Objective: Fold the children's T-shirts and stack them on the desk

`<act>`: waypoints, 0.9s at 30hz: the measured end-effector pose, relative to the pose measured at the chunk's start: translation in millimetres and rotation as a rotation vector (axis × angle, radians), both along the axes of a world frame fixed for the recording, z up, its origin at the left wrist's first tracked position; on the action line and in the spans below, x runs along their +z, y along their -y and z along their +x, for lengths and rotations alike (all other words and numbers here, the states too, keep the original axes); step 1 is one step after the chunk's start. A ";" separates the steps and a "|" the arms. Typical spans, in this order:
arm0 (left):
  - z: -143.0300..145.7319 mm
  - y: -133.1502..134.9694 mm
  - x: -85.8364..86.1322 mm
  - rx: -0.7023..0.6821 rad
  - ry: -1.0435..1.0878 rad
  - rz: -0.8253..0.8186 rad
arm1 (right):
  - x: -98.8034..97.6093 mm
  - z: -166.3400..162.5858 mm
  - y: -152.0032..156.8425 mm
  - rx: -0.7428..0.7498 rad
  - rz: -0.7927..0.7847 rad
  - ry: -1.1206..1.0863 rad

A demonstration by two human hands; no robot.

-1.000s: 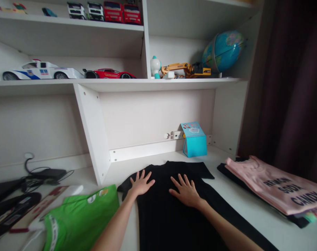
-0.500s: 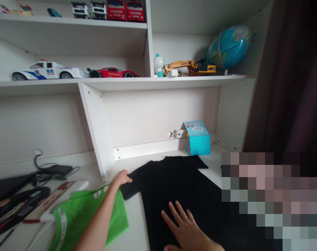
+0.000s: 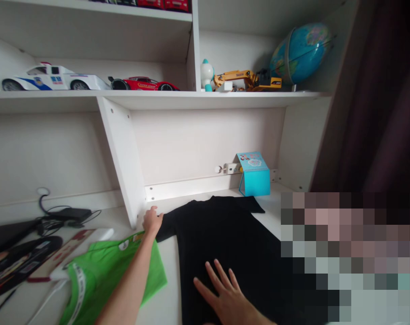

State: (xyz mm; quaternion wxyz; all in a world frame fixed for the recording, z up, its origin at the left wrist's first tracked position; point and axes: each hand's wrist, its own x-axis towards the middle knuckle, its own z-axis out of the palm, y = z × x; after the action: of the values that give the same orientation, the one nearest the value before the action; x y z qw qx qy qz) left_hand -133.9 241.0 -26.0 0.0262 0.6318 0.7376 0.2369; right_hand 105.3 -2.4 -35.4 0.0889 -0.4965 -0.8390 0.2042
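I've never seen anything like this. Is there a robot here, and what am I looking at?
No robot: these are a person's two bare hands, filmed by a camera worn on the head, looking forward and down. On the white desk surface lies a black short-sleeved cloth T-shirt, spread out. The right hand rests on it, fingers spread. The left hand is at the sleeve on the picture's left; whether it grips is unclear. Nearby lie a bright green cloth garment and, further back, a turquoise stand-up desk calendar. The lower right is pixelated, so I can't tell what's there.

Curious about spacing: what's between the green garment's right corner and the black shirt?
In head view, bare white tabletop separates the green garment from the black shirt there.
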 end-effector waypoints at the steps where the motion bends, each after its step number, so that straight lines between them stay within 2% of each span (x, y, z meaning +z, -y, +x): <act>1: 6.7 2.5 2.7 -0.023 -0.039 0.038 | -3.5 0.7 2.3 -0.004 0.012 0.001; 3: 26.4 8.3 5.9 -0.151 -0.104 0.086 | -6.8 2.7 5.3 -0.049 0.059 -0.009; 5: 49.2 15.1 4.3 -0.348 -0.122 0.049 | -5.0 4.6 6.6 -0.111 0.115 -0.023; 7: 67.7 22.2 -1.9 -0.516 -0.143 -0.089 | 0.2 5.1 7.2 -0.170 0.122 -0.024; 9: 77.5 28.1 -9.7 -0.582 -0.179 -0.234 | 7.4 4.7 8.2 -0.203 0.075 -0.022; 11: 79.2 31.2 -15.7 -0.597 -0.220 -0.300 | 14.3 6.3 9.9 -0.195 0.021 -0.026; 14: 75.2 31.5 -18.9 -0.601 -0.241 -0.304 | 15.3 23.6 11.8 -0.238 0.002 -0.002; 16: 73.5 30.8 -19.2 -0.599 -0.237 -0.302 | 4.6 49.7 10.8 -0.408 0.055 0.067; 19: 75.2 29.7 -19.8 -0.597 -0.210 -0.291 | -21.8 100.7 7.1 -0.704 0.186 0.192; 22: 77.2 25.2 -17.9 -0.598 -0.184 -0.299 | -36.1 135.0 7.5 -0.783 0.296 0.239; 25: 68.9 13.7 -9.6 -0.586 -0.180 -0.331 | -31.2 123.8 15.2 -0.752 0.375 0.269; 27: 54.0 3.5 -2.3 -0.522 -0.188 -0.334 | -31.9 88.8 21.4 -0.595 0.443 0.245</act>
State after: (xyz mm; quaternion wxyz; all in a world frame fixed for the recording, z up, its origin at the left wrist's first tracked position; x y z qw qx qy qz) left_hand -79.9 237.4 -28.3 0.1211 0.8057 0.5785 0.0384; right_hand 194.0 -23.8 -67.3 0.1484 -0.7076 -0.6865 -0.0776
